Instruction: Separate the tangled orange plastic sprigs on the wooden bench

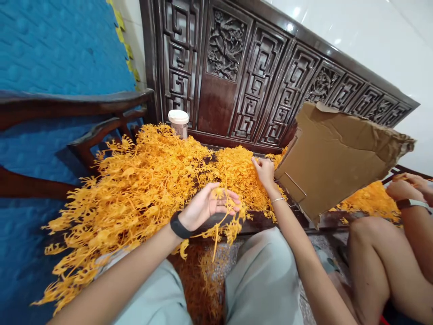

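Observation:
A big heap of orange plastic sprigs covers the dark wooden bench seat in front of me. My left hand, with a black band on the wrist, is palm-up and closed on a few orange sprigs that dangle down past the bench edge. My right hand, a thin bracelet on its wrist, reaches forward into a smaller orange pile, fingers pressed into the sprigs; whether it grips any I cannot tell.
A carved dark wooden backrest stands behind the piles. A white-lidded cup sits at the back. A torn cardboard sheet leans at the right. Another person's knee and hands are at far right. Blue foam mats line the left.

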`<state>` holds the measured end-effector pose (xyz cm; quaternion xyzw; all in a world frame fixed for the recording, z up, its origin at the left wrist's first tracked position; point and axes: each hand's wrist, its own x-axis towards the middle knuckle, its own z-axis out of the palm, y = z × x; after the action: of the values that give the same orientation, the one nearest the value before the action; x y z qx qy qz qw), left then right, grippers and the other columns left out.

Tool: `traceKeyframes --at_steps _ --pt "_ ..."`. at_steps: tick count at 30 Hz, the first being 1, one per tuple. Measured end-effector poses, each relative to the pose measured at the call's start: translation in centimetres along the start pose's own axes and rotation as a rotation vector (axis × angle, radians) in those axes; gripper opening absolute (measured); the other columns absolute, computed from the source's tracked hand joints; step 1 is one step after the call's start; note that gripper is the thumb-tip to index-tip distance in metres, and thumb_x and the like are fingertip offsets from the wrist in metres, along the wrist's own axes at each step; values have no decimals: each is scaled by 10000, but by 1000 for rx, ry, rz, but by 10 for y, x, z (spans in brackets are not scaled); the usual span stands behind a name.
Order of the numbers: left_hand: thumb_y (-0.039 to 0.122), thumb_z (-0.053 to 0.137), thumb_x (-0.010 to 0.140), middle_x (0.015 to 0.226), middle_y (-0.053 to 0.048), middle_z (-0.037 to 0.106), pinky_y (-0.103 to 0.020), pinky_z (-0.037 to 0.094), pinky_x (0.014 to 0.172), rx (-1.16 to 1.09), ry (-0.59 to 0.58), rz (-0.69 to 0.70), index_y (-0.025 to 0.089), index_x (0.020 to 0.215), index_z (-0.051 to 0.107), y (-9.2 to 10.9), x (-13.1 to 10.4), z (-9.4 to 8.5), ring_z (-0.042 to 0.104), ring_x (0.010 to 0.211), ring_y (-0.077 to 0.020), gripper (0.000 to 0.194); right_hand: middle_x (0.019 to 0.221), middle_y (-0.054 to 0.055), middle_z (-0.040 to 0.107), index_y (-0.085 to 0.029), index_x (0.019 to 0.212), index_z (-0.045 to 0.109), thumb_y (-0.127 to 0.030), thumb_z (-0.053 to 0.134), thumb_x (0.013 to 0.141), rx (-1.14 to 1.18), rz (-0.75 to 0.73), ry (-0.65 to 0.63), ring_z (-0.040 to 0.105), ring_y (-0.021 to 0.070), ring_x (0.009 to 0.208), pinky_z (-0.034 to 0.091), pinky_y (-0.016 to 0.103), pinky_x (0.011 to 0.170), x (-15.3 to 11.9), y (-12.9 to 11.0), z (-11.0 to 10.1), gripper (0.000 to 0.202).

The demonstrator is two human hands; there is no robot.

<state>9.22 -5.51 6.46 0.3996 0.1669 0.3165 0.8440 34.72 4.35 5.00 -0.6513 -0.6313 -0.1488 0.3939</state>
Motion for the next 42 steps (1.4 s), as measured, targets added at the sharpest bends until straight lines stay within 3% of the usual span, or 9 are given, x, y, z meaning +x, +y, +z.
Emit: traceKeyframes --at_steps 6,10,14,19,26,31,34,39,42 --pt "347 347 838 952 -143 652 -327 470 814 -12 94 180 86 883 627 9 -5 -3 613 898 -218 386 666 29 573 -164 657 545 -418 415 830 326 -88 46 487 138 653 360 266 650 -8 -42 -27 334" --pt "294 529 774 891 -88 657 -297 504 743 75 222 262 131 777 596 7 -3 -6 628 832 -189 177 676 22 585 -167 663 564 -392 416 845 552 -220 -140 533 128 671 399 261 662 -25 -85 -64 325" --pt "278 655 668 764 -11 626 -257 519 642 100 334 305 148 720 571 6 -3 -10 614 685 -130 162 750 21 604 -170 755 593 -383 489 812 595 -379 -385 546 123 724 419 266 711 -39 -110 -83 244" --pt "237 708 597 709 29 574 -189 488 587 161 378 331 147 680 573 6 -8 -10 559 642 -78 183 887 30 603 -179 1032 549 -394 584 742 622 -410 -582 545 119 755 439 265 705 -52 -121 -74 363" --pt "252 665 641 705 27 551 -217 461 585 202 354 276 154 691 544 3 -9 -9 537 623 -85 163 738 5 609 -163 928 602 -310 538 788 795 -285 -679 542 94 654 441 239 634 -53 -122 -67 213" --pt "357 558 736 538 45 422 -195 376 462 171 321 197 155 539 414 0 -7 -7 411 465 -56 317 847 24 625 -165 942 599 -243 547 770 833 -251 -641 558 98 719 446 253 678 -48 -120 -64 196" --pt "389 531 751 481 53 365 -190 339 440 190 320 162 164 491 337 -1 -4 -7 359 424 -49 395 805 19 621 -160 877 603 -196 545 751 816 -247 -588 555 104 729 442 259 688 -48 -121 -61 143" --pt "394 534 741 456 60 328 -186 259 392 237 325 33 167 487 329 -1 -4 -9 317 390 -42 398 769 -2 589 -172 871 575 -130 513 732 761 -327 -559 533 104 719 423 263 706 -46 -119 -59 158" --pt "406 529 739 448 63 307 -185 200 373 288 335 28 167 482 316 -2 -5 -10 287 375 -35 410 782 -2 583 -171 900 557 -106 510 720 743 -348 -522 535 110 738 407 267 726 -45 -116 -56 198"
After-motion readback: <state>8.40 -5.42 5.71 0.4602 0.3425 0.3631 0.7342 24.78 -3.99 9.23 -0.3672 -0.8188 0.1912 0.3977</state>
